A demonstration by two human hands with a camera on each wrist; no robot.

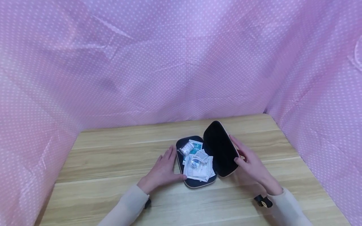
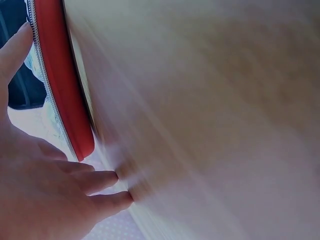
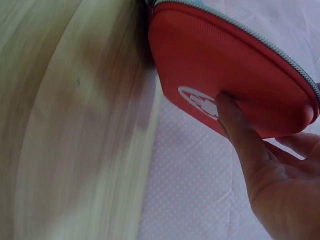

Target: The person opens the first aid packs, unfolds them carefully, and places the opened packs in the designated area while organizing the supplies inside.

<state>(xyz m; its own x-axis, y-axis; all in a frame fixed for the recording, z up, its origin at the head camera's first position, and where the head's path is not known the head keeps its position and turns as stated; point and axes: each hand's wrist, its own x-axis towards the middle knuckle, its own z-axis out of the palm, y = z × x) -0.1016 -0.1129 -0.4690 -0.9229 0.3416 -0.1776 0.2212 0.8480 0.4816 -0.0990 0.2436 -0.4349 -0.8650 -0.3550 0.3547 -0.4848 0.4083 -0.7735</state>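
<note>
A red zip first-aid case (image 2: 57,75) lies open like a book on the table in the head view, its inside black. Its raised lid (image 1: 219,150) leans up on the right. My right hand (image 1: 253,164) holds the lid by its outer side, one finger against the red shell (image 3: 200,55) near a white emblem (image 3: 197,101). At the left of the base (image 1: 193,184), my left hand (image 1: 161,174) has its thumb on the rim and its other fingers spread beside it. The base contains a wrapped roll (image 1: 187,148), a green-and-white packet (image 1: 197,146) and several white packets (image 1: 198,169).
The wooden table (image 1: 104,163) has rounded far corners. Pink dotted cloth (image 1: 169,62) hangs behind it and along both sides. A black band (image 1: 263,201) shows at my right sleeve.
</note>
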